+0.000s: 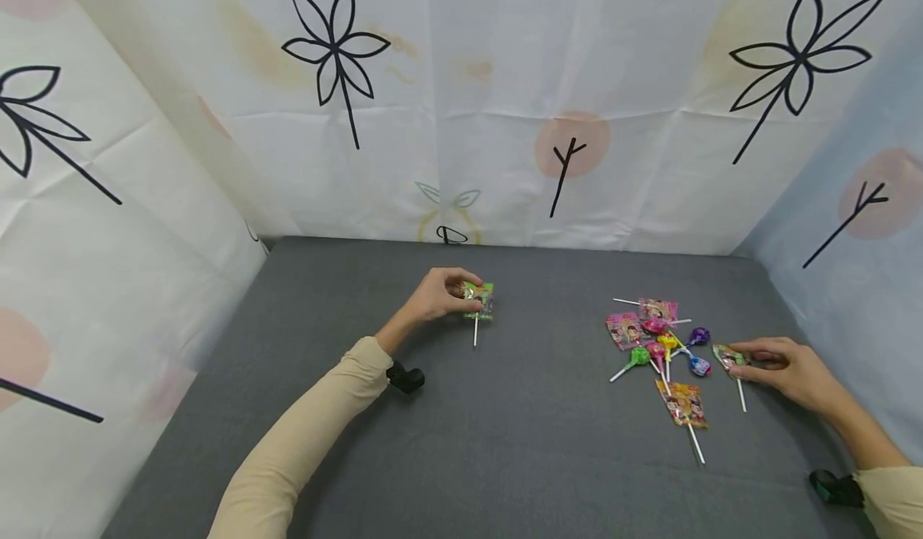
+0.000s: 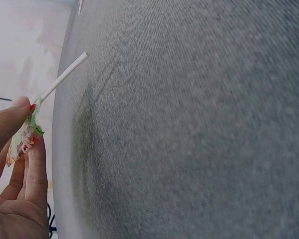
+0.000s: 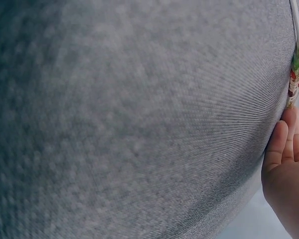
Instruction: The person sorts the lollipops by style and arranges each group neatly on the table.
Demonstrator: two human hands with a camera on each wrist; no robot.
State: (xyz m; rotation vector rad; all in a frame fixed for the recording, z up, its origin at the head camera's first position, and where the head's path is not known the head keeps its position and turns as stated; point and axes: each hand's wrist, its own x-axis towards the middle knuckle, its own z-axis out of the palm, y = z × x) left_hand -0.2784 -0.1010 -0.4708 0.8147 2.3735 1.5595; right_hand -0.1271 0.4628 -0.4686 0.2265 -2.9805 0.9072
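Between thumb and fingers my left hand (image 1: 438, 295) pinches a lollipop in a flat green wrapper (image 1: 479, 299), over the back middle of the table. Its white stick points toward me, and the left wrist view shows the lollipop (image 2: 27, 134) raised off the cloth. On the right, my right hand (image 1: 796, 369) holds a second green-wrapped lollipop (image 1: 730, 358) by its wrapper, low over the cloth, stick toward me. Only part of this lollipop (image 3: 294, 79) shows at the edge of the right wrist view. Just left of that hand lies a loose pile of lollipops (image 1: 656, 348).
The pile mixes flat pink packets (image 1: 625, 331), an orange packet (image 1: 683, 403) nearest me, and round lollipops in green (image 1: 639, 355), purple (image 1: 699, 336) and blue (image 1: 699, 366). Grey cloth (image 1: 519, 443) covers the table. White printed curtains (image 1: 490, 58) hang behind and at both sides.
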